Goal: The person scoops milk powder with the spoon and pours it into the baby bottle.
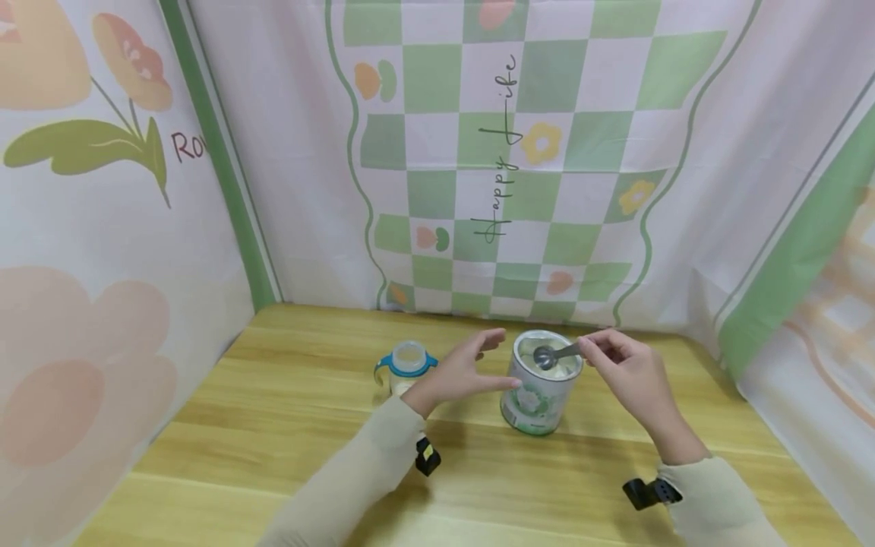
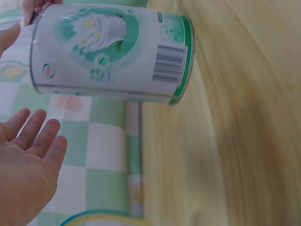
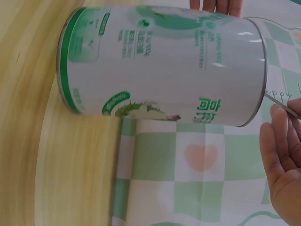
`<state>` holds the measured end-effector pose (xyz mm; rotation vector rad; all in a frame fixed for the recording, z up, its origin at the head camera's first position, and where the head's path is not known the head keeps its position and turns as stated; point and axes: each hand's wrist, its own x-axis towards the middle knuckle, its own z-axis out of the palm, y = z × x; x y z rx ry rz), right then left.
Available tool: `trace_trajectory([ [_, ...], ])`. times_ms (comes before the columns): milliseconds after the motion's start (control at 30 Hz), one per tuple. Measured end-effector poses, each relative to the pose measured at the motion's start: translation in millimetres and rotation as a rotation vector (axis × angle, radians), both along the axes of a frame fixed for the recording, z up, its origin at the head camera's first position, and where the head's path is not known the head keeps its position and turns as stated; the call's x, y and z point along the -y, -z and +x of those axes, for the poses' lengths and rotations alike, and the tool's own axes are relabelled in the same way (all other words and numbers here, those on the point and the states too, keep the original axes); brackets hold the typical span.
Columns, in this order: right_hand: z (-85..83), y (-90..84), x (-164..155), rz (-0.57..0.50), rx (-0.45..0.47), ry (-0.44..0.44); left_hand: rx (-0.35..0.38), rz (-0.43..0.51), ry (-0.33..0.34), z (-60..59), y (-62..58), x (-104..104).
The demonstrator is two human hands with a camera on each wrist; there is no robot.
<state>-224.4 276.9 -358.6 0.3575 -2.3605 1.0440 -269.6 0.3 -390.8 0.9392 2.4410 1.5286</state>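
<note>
A white and green milk powder can (image 1: 536, 406) stands upright on the table, its top uncovered and pale powder showing inside. By its handle my right hand (image 1: 632, 380) pinches a grey metal measuring spoon (image 1: 545, 357), whose round bowl is within the can's mouth. My left hand (image 1: 461, 372) is spread at the can's left side, thumb near the wall and fingers apart from it; whether the thumb touches is unclear. In the left wrist view, the left palm (image 2: 26, 169) holds nothing. Behind the left wrist stands a baby bottle (image 1: 409, 361) with a blue collar and handle, partly hidden.
The can and bottle stand on a wooden table (image 1: 307, 425). A printed cloth (image 1: 492, 152) with green checks hangs behind the table's far edge, and more cloth (image 1: 123, 304) hangs at the left. Black straps with cameras sit on both wrists.
</note>
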Motion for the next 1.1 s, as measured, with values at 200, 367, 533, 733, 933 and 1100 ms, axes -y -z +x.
trace_trajectory([
  [200, -3.2, 0.7, 0.5, 0.094, -0.107, -0.014, 0.042, 0.017, -0.009, -1.0, 5.2, -16.8],
  [367, -5.5, 0.1, -0.1, 0.169, -0.193, -0.046, 0.052, 0.038, -0.015, -4.1, 9.9, -28.3],
  [533, -11.1, 0.1, -2.1, 0.295, -0.333, -0.122, 0.106, 0.054, -0.053, -4.4, 10.8, -37.1],
  [733, -13.7, 0.1, -1.9, 0.374, -0.421, -0.184, 0.175, 0.087, -0.071, -5.9, 13.0, -46.0],
  [933, -15.5, 0.2, -3.1, 0.415, -0.454, -0.204, 0.229, 0.106, -0.084, -6.6, 15.0, -51.4],
  [1100, -16.2, 1.2, -4.4, 0.439, -0.465, -0.232, 0.243, 0.173, -0.034, -7.7, 16.8, -54.5],
])
